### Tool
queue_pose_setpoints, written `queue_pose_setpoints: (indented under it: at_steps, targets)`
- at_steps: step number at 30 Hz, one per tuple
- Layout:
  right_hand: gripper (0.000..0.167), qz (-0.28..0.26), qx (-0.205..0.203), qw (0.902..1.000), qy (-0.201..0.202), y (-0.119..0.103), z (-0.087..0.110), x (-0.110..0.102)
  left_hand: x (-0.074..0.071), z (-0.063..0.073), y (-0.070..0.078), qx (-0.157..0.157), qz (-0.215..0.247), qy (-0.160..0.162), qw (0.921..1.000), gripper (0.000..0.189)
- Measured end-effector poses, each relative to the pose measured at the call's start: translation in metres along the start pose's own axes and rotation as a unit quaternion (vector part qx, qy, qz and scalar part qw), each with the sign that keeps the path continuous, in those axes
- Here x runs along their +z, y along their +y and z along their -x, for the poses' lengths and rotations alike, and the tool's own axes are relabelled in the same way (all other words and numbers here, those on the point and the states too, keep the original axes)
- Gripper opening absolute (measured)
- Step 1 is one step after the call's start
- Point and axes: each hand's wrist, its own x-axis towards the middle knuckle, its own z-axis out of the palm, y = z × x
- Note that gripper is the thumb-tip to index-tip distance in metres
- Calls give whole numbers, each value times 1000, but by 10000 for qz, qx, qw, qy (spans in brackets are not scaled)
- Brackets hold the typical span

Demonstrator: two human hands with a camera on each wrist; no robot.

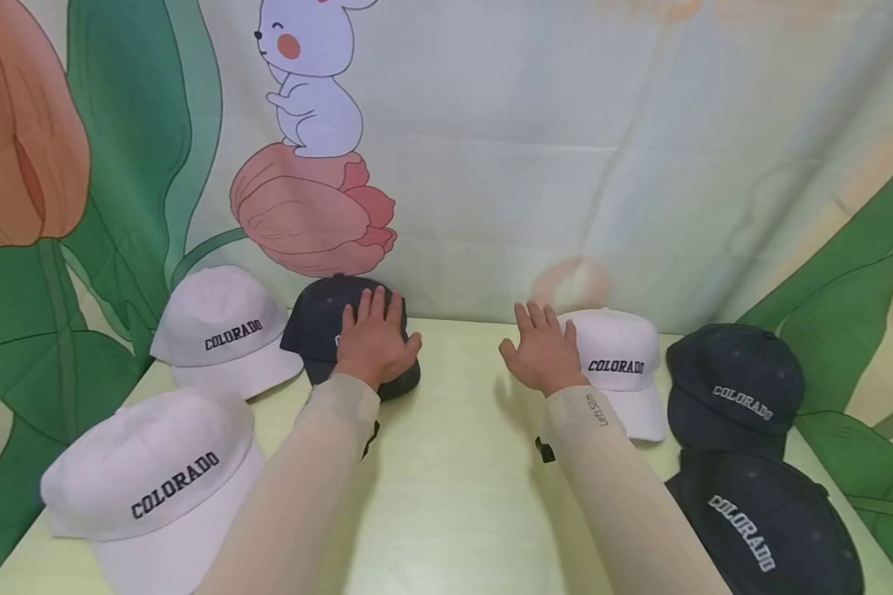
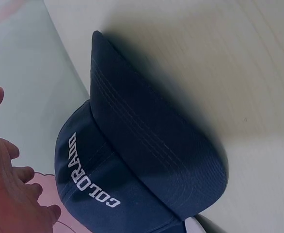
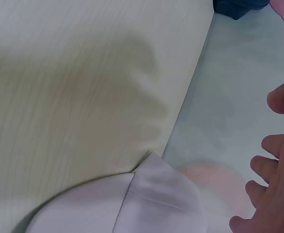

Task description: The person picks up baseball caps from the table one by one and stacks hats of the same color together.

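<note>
My left hand (image 1: pixel 378 340) hovers with spread fingers in front of a navy cap (image 1: pixel 316 318) at the back of the table. In the left wrist view, that navy cap (image 2: pixel 127 160) shows its brim and white COLORADO lettering, and the left hand (image 2: pixel 11 179) stays apart from it. The right hand (image 1: pixel 543 347), fingers also spread, is just left of a white cap (image 1: pixel 621 351) with black COLORADO lettering. In the right wrist view, the hand (image 3: pixel 275 170) is off to the side of the white cap (image 3: pixel 156 194) and touches nothing.
Two more white caps, one farther back (image 1: pixel 219 318) and one nearer (image 1: pixel 156 463), sit on the left. Two dark caps, one behind (image 1: pixel 737 372) and one in front (image 1: pixel 781 521), stand on the right. A printed curtain (image 1: pixel 491 165) hangs behind the pale table (image 1: pixel 454 496).
</note>
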Motion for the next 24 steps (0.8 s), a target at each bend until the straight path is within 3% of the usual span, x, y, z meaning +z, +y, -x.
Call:
queue_pose_setpoints:
  at_steps: [15, 24]
  targets:
    - [68, -151, -45, 9999, 16, -6, 11, 0, 3, 7, 3, 7, -41, 174, 9998, 76]
    - [68, -236, -96, 9997, 13, -15, 10, 5, 2, 14, -4, -51, 25, 163, 9999, 77]
